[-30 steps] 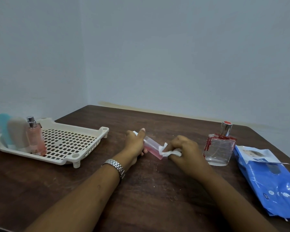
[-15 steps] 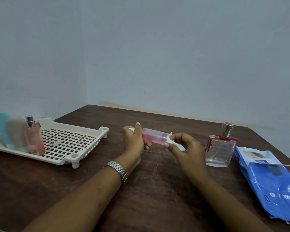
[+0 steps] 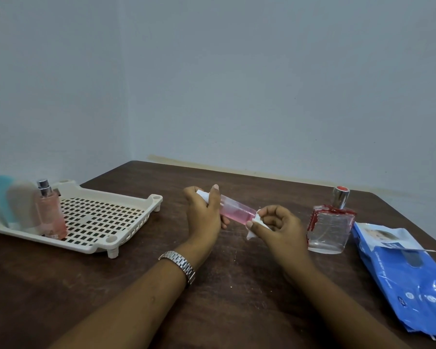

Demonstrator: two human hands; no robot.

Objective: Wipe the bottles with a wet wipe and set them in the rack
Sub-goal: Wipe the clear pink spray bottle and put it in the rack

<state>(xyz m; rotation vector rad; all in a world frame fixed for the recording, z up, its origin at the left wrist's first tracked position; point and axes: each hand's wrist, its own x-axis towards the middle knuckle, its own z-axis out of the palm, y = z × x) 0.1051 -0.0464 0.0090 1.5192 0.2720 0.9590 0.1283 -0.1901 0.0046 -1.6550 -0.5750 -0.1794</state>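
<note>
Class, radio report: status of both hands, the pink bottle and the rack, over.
Left hand grips pink bottle, cap end. Right hand pinches wet wipe against its base. Rack holds three bottles; square bottle stands on table.

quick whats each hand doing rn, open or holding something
Left hand: gripping the pink bottle at its cap end.
Right hand: pinching the wet wipe against the bottle's other end.
</note>
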